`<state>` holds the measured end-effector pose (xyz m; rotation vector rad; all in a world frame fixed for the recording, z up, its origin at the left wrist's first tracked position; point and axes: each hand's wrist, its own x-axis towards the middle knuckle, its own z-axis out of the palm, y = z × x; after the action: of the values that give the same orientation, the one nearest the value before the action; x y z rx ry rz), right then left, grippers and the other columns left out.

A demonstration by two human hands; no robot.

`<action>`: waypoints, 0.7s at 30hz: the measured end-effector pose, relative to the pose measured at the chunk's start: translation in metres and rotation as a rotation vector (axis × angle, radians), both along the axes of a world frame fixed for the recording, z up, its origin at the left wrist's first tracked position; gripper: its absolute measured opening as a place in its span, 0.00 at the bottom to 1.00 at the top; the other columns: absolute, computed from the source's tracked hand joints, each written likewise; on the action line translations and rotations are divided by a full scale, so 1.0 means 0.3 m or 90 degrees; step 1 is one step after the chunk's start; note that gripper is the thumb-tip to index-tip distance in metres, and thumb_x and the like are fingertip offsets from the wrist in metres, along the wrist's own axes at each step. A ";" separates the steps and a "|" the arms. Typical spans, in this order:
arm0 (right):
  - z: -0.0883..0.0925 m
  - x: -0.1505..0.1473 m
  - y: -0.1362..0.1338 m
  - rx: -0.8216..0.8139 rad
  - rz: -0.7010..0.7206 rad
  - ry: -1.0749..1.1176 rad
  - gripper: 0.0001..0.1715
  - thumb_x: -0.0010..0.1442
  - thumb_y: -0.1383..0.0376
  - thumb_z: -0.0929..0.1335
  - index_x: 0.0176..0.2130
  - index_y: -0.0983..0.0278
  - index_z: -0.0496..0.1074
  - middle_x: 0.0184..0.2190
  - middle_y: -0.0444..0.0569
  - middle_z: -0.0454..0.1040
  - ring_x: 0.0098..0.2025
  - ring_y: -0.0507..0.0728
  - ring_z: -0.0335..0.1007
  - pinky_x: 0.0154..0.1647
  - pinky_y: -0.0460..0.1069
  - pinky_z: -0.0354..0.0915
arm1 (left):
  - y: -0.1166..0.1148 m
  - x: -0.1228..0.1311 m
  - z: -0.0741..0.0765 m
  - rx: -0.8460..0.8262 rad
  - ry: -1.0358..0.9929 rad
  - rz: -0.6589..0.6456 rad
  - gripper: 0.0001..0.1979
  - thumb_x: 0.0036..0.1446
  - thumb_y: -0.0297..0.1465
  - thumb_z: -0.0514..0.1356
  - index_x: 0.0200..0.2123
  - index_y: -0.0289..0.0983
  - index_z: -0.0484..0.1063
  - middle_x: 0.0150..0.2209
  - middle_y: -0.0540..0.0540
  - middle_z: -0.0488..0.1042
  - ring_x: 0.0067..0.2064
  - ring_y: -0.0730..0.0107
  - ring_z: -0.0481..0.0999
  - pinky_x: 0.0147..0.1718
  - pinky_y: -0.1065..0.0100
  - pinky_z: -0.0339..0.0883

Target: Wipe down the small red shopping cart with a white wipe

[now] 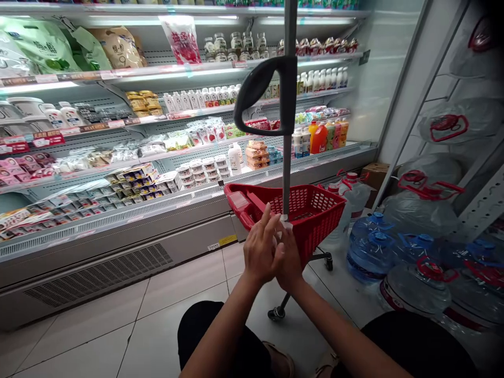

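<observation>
Low in front of me, my left hand (pixel 260 249) and my right hand (pixel 289 258) meet at the near side of a red shopping cart (pixel 321 223). A crumpled white piece, like tissue or a wipe (pixel 286 224), shows at the fingers of my right hand, which is closed on it. My left hand has its fingers stretched out and its palm turned toward the right one. Part of the white piece is hidden between the hands. Behind them rises the cart's grey pole (pixel 287 168), with a dark looped handle (pixel 255 94) near its top.
A refrigerated display shelf (pixel 189 202) with cups, bottles and bags spans the back and left. On the right, large water bottles (pixel 370 247) crowd the floor beside a metal rack (pixel 482 199). Pale tiles (pixel 173 294) lie below; a cart wheel (pixel 276 314) stands near my feet.
</observation>
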<state>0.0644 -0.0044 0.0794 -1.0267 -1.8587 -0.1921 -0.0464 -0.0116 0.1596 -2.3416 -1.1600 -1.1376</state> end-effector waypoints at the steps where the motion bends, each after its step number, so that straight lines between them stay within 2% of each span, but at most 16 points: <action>1: 0.021 0.030 0.008 0.010 -0.001 0.016 0.38 0.76 0.65 0.55 0.78 0.57 0.37 0.75 0.54 0.54 0.77 0.65 0.48 0.75 0.69 0.50 | 0.023 -0.018 0.012 -0.006 -0.002 -0.016 0.30 0.72 0.40 0.40 0.74 0.40 0.52 0.77 0.41 0.51 0.73 0.59 0.61 0.67 0.56 0.61; 2: 0.043 0.061 0.018 0.019 0.007 0.019 0.37 0.76 0.64 0.55 0.78 0.58 0.40 0.74 0.54 0.57 0.76 0.63 0.50 0.75 0.67 0.52 | 0.054 -0.038 0.024 -0.009 -0.004 -0.022 0.30 0.73 0.39 0.39 0.74 0.40 0.52 0.77 0.42 0.51 0.74 0.60 0.60 0.68 0.56 0.61; 5: 0.094 0.135 0.051 0.007 0.020 0.009 0.32 0.76 0.62 0.55 0.75 0.62 0.54 0.69 0.55 0.67 0.71 0.62 0.61 0.72 0.62 0.59 | 0.160 -0.088 0.045 -0.020 0.027 0.010 0.28 0.74 0.37 0.41 0.73 0.41 0.55 0.75 0.44 0.56 0.76 0.60 0.54 0.74 0.50 0.46; 9: 0.151 0.154 0.096 -0.046 -0.052 0.009 0.30 0.77 0.59 0.53 0.65 0.68 0.70 0.60 0.59 0.76 0.65 0.63 0.69 0.68 0.61 0.63 | 0.243 -0.065 0.027 -0.077 -0.002 0.000 0.29 0.74 0.36 0.41 0.74 0.38 0.53 0.75 0.43 0.57 0.76 0.64 0.54 0.74 0.54 0.46; 12: 0.232 0.120 0.108 -0.112 -0.116 -0.049 0.30 0.76 0.61 0.52 0.55 0.67 0.77 0.53 0.59 0.81 0.58 0.64 0.75 0.62 0.58 0.66 | 0.241 -0.009 0.004 -0.099 -0.060 -0.028 0.30 0.74 0.37 0.41 0.75 0.39 0.50 0.77 0.44 0.51 0.77 0.63 0.50 0.75 0.53 0.43; 14: 0.291 0.093 0.100 -0.172 -0.145 -0.114 0.28 0.76 0.62 0.53 0.47 0.65 0.79 0.45 0.58 0.83 0.49 0.62 0.78 0.53 0.55 0.67 | 0.220 0.016 -0.004 -0.123 -0.104 -0.054 0.30 0.74 0.36 0.39 0.76 0.42 0.48 0.78 0.46 0.48 0.77 0.64 0.48 0.75 0.54 0.41; 16: 0.329 0.077 0.084 -0.200 -0.159 -0.169 0.26 0.75 0.63 0.55 0.41 0.64 0.78 0.39 0.55 0.83 0.42 0.60 0.78 0.45 0.52 0.65 | 0.195 0.019 -0.004 -0.150 -0.145 -0.083 0.30 0.74 0.36 0.38 0.77 0.44 0.45 0.78 0.48 0.46 0.77 0.64 0.48 0.75 0.54 0.41; 19: 0.327 0.090 0.063 -0.146 -0.172 -0.191 0.24 0.75 0.63 0.56 0.38 0.64 0.76 0.33 0.54 0.81 0.36 0.58 0.76 0.39 0.51 0.59 | 0.173 -0.011 0.018 -0.173 -0.120 -0.146 0.30 0.75 0.37 0.38 0.77 0.46 0.43 0.77 0.49 0.49 0.77 0.64 0.51 0.74 0.54 0.43; 21: 0.298 0.123 0.053 -0.080 -0.172 -0.176 0.25 0.75 0.64 0.55 0.34 0.65 0.75 0.29 0.53 0.78 0.33 0.57 0.73 0.38 0.51 0.56 | 0.188 -0.048 0.050 -0.163 -0.060 -0.161 0.29 0.76 0.39 0.38 0.76 0.47 0.48 0.77 0.50 0.52 0.76 0.64 0.52 0.74 0.54 0.44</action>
<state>0.1013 0.0116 0.1687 -1.3962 -1.9913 -0.3970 -0.0608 0.0447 0.1746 -2.7205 -1.1215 -1.2581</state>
